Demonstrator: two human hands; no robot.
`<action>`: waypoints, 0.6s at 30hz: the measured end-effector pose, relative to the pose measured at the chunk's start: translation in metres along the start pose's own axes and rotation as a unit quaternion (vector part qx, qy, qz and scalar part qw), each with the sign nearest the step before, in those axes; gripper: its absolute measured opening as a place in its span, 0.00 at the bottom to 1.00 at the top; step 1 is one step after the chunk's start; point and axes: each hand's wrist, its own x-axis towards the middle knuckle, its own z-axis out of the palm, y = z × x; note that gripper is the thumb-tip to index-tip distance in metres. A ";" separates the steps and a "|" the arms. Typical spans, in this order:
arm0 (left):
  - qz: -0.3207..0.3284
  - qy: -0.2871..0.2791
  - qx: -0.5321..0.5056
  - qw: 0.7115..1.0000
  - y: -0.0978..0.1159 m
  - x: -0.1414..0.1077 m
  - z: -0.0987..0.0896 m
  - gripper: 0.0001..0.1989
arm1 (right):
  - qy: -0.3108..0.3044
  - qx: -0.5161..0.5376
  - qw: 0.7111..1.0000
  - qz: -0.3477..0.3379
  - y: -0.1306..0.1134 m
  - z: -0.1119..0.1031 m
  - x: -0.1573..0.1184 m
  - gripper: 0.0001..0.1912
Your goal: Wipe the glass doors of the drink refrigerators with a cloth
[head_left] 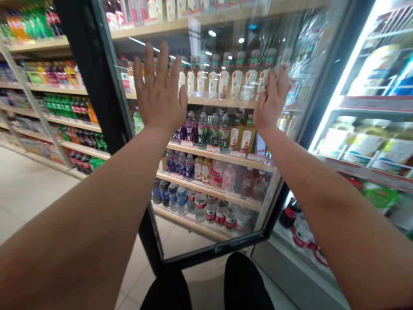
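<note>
A glass door (pixel 206 237) with a black frame stands swung open in front of me. My left hand (pixel 161 97) lies flat against its upper left part, fingers spread, holding nothing. On the upper right of the pane, my right hand (pixel 272 97) presses a pale, crumpled cloth (pixel 285 69) to the glass. Its fingers are bunched over the cloth, which is blurred and mostly covered by them. Through the glass, rows of bottles (pixel 237 79) with white labels show behind both hands.
To the right is a lit fridge with bottles on wire shelves (pixel 358 163). Shelving with drinks (pixel 64 88) runs along the left, above a tiled floor (pixel 29 193). The door's lower frame (pixel 213 249) is close to my black-clad knees (pixel 247 280).
</note>
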 end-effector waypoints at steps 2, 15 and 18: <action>-0.014 -0.015 0.008 1.000 0.006 -0.001 -0.005 0.31 | -0.050 -0.001 0.997 -0.062 -0.015 -0.010 -0.018 0.30; 0.003 -0.007 0.002 1.000 0.004 -0.002 -0.004 0.31 | -0.010 0.012 1.000 -0.004 0.007 0.001 -0.006 0.29; 0.010 -0.001 -0.006 1.000 0.005 -0.002 -0.005 0.30 | -0.075 0.044 0.989 -0.118 -0.027 -0.007 -0.029 0.28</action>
